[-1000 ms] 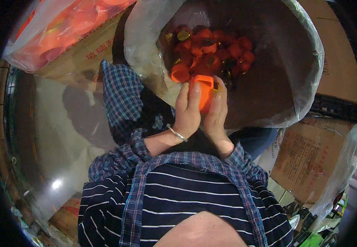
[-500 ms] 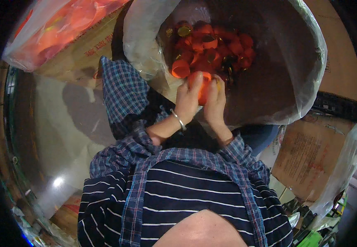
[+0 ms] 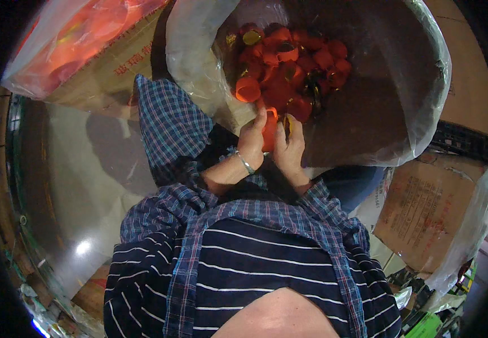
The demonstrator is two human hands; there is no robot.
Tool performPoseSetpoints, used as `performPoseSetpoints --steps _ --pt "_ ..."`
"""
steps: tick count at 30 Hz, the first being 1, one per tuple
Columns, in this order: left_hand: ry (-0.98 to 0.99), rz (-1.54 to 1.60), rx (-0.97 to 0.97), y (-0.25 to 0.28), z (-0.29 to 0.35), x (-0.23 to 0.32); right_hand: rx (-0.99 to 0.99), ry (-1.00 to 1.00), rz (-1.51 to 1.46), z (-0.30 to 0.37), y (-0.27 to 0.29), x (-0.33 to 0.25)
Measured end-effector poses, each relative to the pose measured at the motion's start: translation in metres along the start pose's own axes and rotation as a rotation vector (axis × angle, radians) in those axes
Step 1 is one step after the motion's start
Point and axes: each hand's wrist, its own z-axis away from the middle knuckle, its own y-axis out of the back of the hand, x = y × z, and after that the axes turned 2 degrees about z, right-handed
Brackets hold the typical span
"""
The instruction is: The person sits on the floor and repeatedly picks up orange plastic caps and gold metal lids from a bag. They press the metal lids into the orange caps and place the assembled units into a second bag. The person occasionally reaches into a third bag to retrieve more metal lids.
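Note:
My left hand (image 3: pixel 249 145) grips an orange cup-shaped piece (image 3: pixel 269 132), its thumb along the side and its open rim upward. Close beside it, my right hand (image 3: pixel 289 153) pinches a small gold-yellow piece (image 3: pixel 287 125) between thumb and fingers; its exact shape is partly hidden. Both hands are over the near edge of a large container (image 3: pixel 390 107) lined with clear plastic. Inside lies a heap of orange cup-shaped pieces (image 3: pixel 248 89), some with gold discs (image 3: pixel 252 38) in or among them.
At the upper left, a clear plastic bag (image 3: pixel 94 34) of orange pieces rests on a cardboard box (image 3: pixel 125 70). Another cardboard box (image 3: pixel 424 211) with a plastic sheet (image 3: pixel 472 225) stands at the right. Pale floor (image 3: pixel 80 186) shows on the left.
Both hands have drawn slightly toward me and the orange piece has come down with them. The gold-yellow piece now shows more clearly in my right fingers, apart from the orange piece.

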Motion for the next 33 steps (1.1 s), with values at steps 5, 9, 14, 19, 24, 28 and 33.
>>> performPoseSetpoints --steps 5,9,14,19,24,28,33 --pt "0.093 0.029 0.115 0.020 -0.015 -0.007 -0.285 0.131 0.090 0.001 0.004 0.024" --pt "-0.148 -0.573 0.084 0.031 -0.039 0.004 -0.504 -0.324 -0.318 -0.035 -0.004 0.088" --pt "-0.819 -1.070 0.226 0.035 -0.062 0.019 -0.291 -0.147 -0.137 -0.091 -0.021 0.222" --pt "-0.485 -1.199 -0.164 0.034 -0.046 -0.003 -0.306 0.005 0.717 -0.107 -0.024 0.290" --pt "-0.789 -1.536 -0.398 0.027 -0.043 -0.011 -0.701 -0.116 0.396 -0.135 -0.002 0.212" --pt "-1.012 -1.640 -0.561 0.024 -0.045 -0.014 -1.185 -0.295 -0.185 -0.121 0.029 0.135" --pt "-0.687 -1.542 -0.425 0.037 -0.053 -0.015 -0.824 -0.662 -0.379 -0.129 0.033 0.185"
